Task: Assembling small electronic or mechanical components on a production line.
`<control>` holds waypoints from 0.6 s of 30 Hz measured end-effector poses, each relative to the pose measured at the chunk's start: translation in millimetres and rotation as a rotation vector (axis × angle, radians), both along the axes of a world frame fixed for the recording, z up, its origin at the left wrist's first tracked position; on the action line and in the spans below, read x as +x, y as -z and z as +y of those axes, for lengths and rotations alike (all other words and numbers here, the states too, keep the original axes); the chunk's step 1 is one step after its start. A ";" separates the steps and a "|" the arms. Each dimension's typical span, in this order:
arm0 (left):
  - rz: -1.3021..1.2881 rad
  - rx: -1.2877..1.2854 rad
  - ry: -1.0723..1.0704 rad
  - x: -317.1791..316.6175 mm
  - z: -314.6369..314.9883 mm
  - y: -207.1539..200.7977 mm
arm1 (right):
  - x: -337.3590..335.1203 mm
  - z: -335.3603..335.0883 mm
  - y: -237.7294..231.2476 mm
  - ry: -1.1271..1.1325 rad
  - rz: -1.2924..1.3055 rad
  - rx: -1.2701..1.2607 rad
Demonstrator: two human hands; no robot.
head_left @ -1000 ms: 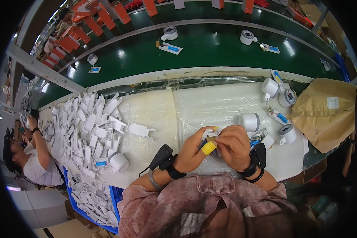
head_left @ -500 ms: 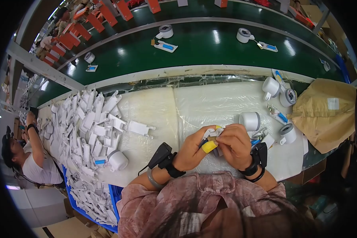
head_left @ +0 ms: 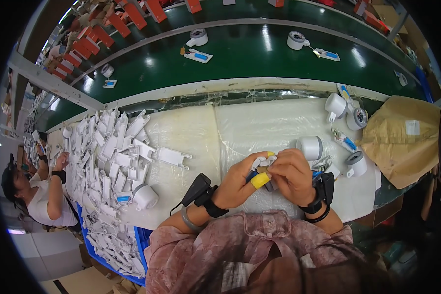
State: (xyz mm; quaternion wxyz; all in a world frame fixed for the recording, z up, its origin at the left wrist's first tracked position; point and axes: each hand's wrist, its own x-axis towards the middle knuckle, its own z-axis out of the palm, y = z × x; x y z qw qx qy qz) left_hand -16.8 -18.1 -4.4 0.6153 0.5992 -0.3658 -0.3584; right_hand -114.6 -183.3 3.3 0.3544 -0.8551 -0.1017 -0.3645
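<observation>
My left hand (head_left: 237,183), with yellow wraps on its thumb and a finger, is closed around a small white plastic part (head_left: 265,161). Against that part my right hand (head_left: 295,179) is pinched, and its fingertips cover whatever they grip. Much of the part is hidden by both hands. Just beyond the right hand lies a white cylindrical housing (head_left: 308,147) with a grey rim. Beside the right wrist a blue battery (head_left: 317,173) shows partly.
White plastic casings (head_left: 115,147) pile up at the left, with more in a blue bin (head_left: 141,245). Round housings (head_left: 356,164) and a brown paper package (head_left: 402,142) lie at the right. Beyond runs a green conveyor (head_left: 240,59) carrying wired units. A co-worker (head_left: 46,196) works at far left.
Units on the conveyor have shifted slightly left. The co-worker's arms have moved, and a white piece is now raised there. My hands stay nearly in place.
</observation>
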 end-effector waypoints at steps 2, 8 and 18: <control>-0.118 -0.038 -0.013 1.2 -0.7 1.8 | -1.3 -0.9 1.4 -0.006 0.023 0.009; -0.090 0.021 -0.020 1.0 1.0 -0.8 | 0.2 1.5 2.5 0.000 0.026 0.022; -0.033 0.099 -0.017 2.8 2.7 -8.7 | -3.5 7.2 2.7 0.050 0.026 -0.006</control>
